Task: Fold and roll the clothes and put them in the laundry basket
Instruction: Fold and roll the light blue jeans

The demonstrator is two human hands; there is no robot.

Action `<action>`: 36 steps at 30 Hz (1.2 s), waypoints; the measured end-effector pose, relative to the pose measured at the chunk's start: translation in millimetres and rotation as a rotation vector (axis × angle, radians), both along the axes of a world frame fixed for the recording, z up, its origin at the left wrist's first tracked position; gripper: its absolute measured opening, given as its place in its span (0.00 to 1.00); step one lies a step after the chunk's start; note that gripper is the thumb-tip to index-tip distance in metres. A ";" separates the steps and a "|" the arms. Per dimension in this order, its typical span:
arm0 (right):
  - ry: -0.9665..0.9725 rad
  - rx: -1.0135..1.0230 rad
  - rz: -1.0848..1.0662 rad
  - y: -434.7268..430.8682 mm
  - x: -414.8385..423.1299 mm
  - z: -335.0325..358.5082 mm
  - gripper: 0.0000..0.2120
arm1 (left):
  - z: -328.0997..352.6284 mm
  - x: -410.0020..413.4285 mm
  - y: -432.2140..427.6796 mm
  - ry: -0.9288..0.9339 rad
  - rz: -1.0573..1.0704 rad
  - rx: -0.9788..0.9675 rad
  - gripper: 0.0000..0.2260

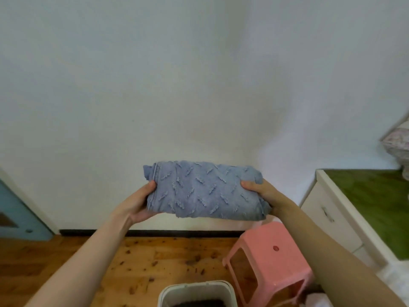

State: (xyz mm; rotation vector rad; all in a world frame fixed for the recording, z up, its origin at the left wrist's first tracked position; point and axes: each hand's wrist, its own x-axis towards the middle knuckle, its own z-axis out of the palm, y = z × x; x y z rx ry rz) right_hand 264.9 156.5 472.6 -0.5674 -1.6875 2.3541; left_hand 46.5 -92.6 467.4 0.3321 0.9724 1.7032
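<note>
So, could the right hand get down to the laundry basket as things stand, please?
Probably yes: the right hand grips the blue roll with the left hand, and only open air shows above the basket, beside the pink stool.

Bright, soft, even light. Faint shadow on wall (272, 151) right of my blue roll (205, 191); fisheye warp, blur far right of it.

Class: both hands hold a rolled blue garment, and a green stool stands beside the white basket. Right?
No: the head view shows the stool pink, not green. The left hand and right hand hold the garment; the stool is beside the basket.
</note>
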 end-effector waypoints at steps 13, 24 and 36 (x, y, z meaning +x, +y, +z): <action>-0.376 -0.125 -0.017 -1.0 27.6 -124.3 0.30 | -111.7 29.0 -17.3 0.045 -0.076 -0.382 0.47; -0.477 -0.258 0.057 -36.3 37.7 -320.7 0.32 | -290.2 58.7 -35.4 -0.117 0.048 -0.702 0.21; -0.805 -0.397 0.022 -79.3 56.8 -559.4 0.31 | -522.9 84.0 -62.5 -0.291 0.118 -0.945 0.12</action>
